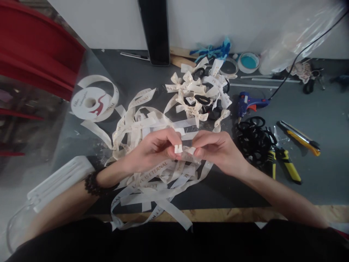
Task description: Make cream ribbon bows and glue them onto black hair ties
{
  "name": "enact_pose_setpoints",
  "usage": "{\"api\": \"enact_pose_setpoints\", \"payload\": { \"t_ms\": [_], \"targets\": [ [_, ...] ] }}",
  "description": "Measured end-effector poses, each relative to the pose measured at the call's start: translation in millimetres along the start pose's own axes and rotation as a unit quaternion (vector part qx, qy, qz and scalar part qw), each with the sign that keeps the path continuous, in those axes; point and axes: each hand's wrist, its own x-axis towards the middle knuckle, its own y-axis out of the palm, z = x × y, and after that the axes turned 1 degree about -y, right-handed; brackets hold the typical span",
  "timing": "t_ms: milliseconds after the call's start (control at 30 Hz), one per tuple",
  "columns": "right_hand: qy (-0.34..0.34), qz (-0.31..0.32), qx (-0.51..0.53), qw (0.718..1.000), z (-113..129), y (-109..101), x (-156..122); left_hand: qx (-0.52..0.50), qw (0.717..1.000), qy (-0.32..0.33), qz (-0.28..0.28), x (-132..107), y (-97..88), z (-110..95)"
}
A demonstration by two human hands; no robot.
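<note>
Both hands meet over a heap of cream printed ribbon (pixel 152 171). Between the thumb and fingers of my left hand (pixel 160 145) is a small folded piece of white ribbon (pixel 178 149). My right hand (pixel 214 147) pinches a short ribbon end (pixel 191 150) just to the right of it. Whether the two bits are one strip, I cannot tell. Behind the hands lies a pile of ribbon bows (pixel 188 85), with black hair ties (pixel 203 99) among them.
A ribbon spool (pixel 91 103) lies at the left. To the right are a blue glue gun (pixel 251 103), a heap of black hair ties (pixel 253 136), yellow-handled cutters (pixel 290 167) and a utility knife (pixel 300 138). A dark phone (pixel 155 32) leans at the back.
</note>
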Motion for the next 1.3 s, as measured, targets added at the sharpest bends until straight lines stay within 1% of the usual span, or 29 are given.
{"api": "enact_pose_setpoints", "payload": {
  "t_ms": [67,100,167,233,300,367,433,500,567,667,733,800,867,933,967,1033,1100,1167,1233,1300],
  "targets": [
    [0.044,-0.006,-0.062,0.997,7.8,-6.3,1.4,0.038,0.999,0.017,0.024,1.7,-9.1,-2.1],
    [0.066,0.004,-0.094,0.993,11.7,-9.6,2.3,0.065,0.996,0.036,0.042,2.3,-13.4,-3.5],
    [0.089,0.033,-0.162,0.982,18.3,-14.8,4.2,0.145,0.986,0.036,0.075,2.9,-19.2,-7.2],
    [0.101,0.063,-0.225,0.967,21.8,-16.4,5.5,0.208,0.971,0.038,0.113,3.0,-19.9,-12.0],
    [0.120,0.088,-0.265,0.953,22.2,-14.9,5.7,0.243,0.958,0.049,0.141,3.0,-16.6,-16.6],
    [0.133,0.102,-0.289,0.942,21.0,-12.5,5.3,0.259,0.951,0.049,0.160,3.3,-12.4,-20.2],
    [0.130,0.103,-0.311,0.936,19.9,-11.4,4.9,0.268,0.947,0.030,0.174,3.5,-9.7,-22.2],
    [0.122,0.105,-0.326,0.931,19.5,-12.8,4.9,0.247,0.953,-0.002,0.173,2.9,-9.1,-21.8],
    [0.124,0.118,-0.325,0.930,19.4,-15.9,5.5,0.192,0.969,-0.036,0.151,1.3,-9.9,-18.6],
    [0.145,0.154,-0.280,0.936,18.5,-21.4,7.5,0.120,0.987,-0.043,0.093,-1.1,-13.5,-11.1],
    [0.162,0.182,-0.226,0.943,17.6,-25.3,9.3,0.111,0.989,-0.050,0.084,-0.9,-17.5,-7.7],
    [0.178,0.210,-0.190,0.942,17.3,-29.9,11.3,0.111,0.988,-0.067,0.078,0.8,-22.2,-7.1],
    [0.193,0.224,-0.208,0.932,18.5,-34.9,12.9,0.109,0.990,-0.068,0.054,2.9,-26.0,-8.7],
    [0.195,0.219,-0.252,0.922,20.8,-39.2,13.8,0.113,0.991,-0.060,0.034,4.8,-27.8,-10.8],
    [0.187,0.210,-0.266,0.922,21.9,-40.7,13.9,0.116,0.991,-0.059,0.030,5.5,-27.7,-11.7],
    [0.152,0.188,-0.240,0.940,22.4,-41.3,13.6,0.118,0.991,-0.065,0.023,6.5,-25.7,-12.3],
    [0.095,0.164,-0.148,0.971,18.6,-38.3,12.9,0.090,0.994,-0.059,0.011,6.7,-21.6,-10.9],
    [0.036,0.135,-0.033,0.990,9.8,-31.4,11.5,0.030,0.998,-0.052,-0.001,5.9,-15.4,-7.3],
    [-0.004,0.115,0.066,0.991,-1.7,-22.0,8.9,-0.045,0.997,-0.052,-0.018,4.1,-7.4,-2.2],
    [-0.039,0.110,0.137,0.984,-12.6,-11.9,4.8,-0.109,0.991,-0.069,-0.032,1.5,1.4,2.9]
  ]
}}
